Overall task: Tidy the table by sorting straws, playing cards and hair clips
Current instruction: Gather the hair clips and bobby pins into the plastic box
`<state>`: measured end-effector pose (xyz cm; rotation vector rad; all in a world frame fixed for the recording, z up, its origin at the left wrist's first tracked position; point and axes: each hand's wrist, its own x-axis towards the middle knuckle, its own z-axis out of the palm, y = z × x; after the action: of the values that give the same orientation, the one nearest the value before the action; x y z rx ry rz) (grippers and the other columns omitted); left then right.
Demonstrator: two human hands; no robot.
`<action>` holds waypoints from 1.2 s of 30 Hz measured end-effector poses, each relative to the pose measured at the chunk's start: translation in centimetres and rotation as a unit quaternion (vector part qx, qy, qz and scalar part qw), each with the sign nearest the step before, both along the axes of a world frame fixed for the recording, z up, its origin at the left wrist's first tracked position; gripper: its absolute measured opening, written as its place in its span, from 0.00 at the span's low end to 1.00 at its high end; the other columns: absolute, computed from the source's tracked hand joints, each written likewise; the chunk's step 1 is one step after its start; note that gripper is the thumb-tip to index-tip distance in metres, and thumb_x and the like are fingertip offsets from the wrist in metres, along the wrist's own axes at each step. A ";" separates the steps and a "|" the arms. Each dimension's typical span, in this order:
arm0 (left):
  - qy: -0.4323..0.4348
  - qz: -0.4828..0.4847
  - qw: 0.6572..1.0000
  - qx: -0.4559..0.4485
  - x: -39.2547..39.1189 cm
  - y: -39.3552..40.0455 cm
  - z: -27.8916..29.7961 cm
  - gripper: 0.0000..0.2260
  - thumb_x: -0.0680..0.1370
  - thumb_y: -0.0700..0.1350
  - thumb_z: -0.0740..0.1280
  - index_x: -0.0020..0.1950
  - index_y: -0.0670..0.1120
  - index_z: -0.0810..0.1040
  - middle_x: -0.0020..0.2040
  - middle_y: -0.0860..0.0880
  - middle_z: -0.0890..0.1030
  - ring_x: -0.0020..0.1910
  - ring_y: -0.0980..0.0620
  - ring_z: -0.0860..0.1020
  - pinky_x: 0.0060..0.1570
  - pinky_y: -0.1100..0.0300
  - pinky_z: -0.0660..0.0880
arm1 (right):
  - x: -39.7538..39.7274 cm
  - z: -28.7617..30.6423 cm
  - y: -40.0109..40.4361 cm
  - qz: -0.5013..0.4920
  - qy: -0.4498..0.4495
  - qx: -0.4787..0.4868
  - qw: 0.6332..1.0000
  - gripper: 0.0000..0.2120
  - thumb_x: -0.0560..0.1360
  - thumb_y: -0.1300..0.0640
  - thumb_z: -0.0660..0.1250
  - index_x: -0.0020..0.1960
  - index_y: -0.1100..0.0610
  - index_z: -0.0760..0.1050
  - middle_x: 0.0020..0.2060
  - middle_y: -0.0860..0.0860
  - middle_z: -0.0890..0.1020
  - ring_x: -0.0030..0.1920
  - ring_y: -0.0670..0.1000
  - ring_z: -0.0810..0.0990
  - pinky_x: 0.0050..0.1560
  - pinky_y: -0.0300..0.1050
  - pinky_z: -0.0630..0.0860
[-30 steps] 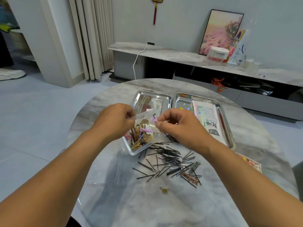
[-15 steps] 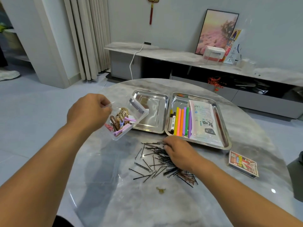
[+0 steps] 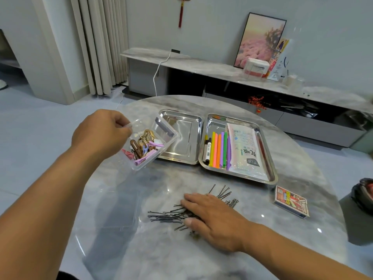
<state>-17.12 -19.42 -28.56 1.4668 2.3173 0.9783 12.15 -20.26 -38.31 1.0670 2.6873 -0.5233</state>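
Under the flat, open right hand thin black hairpins are lying scattered; left hand is pinching one clear box of coloured clips.

We are in a home living room. A round grey marble-look table stands on pale floor tiles. Behind it a long low marble-topped media cabinet runs along the wall, bearing a framed picture of pink flowers and a white tissue box. Cream pleated curtains hang at left, and a red tasselled ornament hangs on the wall.
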 end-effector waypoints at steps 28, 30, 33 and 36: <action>-0.074 -0.171 0.982 -0.035 6.5 4.2 -6.8 0.03 0.77 0.47 0.70 0.48 0.55 0.81 0.47 0.54 0.82 0.50 0.50 0.79 0.55 0.51 0.75 | 5.1 -2.9 -2.4 -0.204 0.100 0.012 0.974 0.39 0.73 0.30 0.35 0.80 0.45 0.44 0.78 0.39 0.43 0.76 0.36 0.37 0.74 0.37 0.33; -0.122 -0.183 0.975 -0.026 6.9 4.2 -6.9 0.07 0.78 0.44 0.69 0.55 0.50 0.82 0.50 0.53 0.81 0.53 0.52 0.78 0.55 0.56 0.73 | 5.1 -3.0 -3.0 -0.176 0.103 0.012 0.979 0.37 0.74 0.31 0.36 0.80 0.45 0.45 0.78 0.38 0.44 0.75 0.34 0.36 0.74 0.36 0.32; -0.156 -0.216 0.963 -0.035 7.6 3.8 -6.7 0.10 0.79 0.42 0.68 0.60 0.48 0.81 0.52 0.52 0.80 0.53 0.54 0.77 0.53 0.60 0.70 | 5.1 -3.1 -2.9 -0.179 0.130 0.005 0.975 0.37 0.74 0.31 0.37 0.80 0.44 0.49 0.77 0.37 0.49 0.75 0.33 0.41 0.76 0.38 0.37; -0.148 -0.234 0.959 -0.059 7.9 3.4 -7.1 0.10 0.79 0.41 0.68 0.59 0.49 0.81 0.54 0.50 0.81 0.55 0.52 0.78 0.57 0.58 0.71 | 4.6 -3.1 -2.2 -0.192 0.156 0.009 0.969 0.34 0.76 0.32 0.39 0.79 0.44 0.51 0.78 0.38 0.51 0.74 0.33 0.43 0.73 0.33 0.37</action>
<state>-9.25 -16.06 -35.64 1.5889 1.6805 0.8359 16.71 -22.48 -41.39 1.6506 2.7487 -0.7941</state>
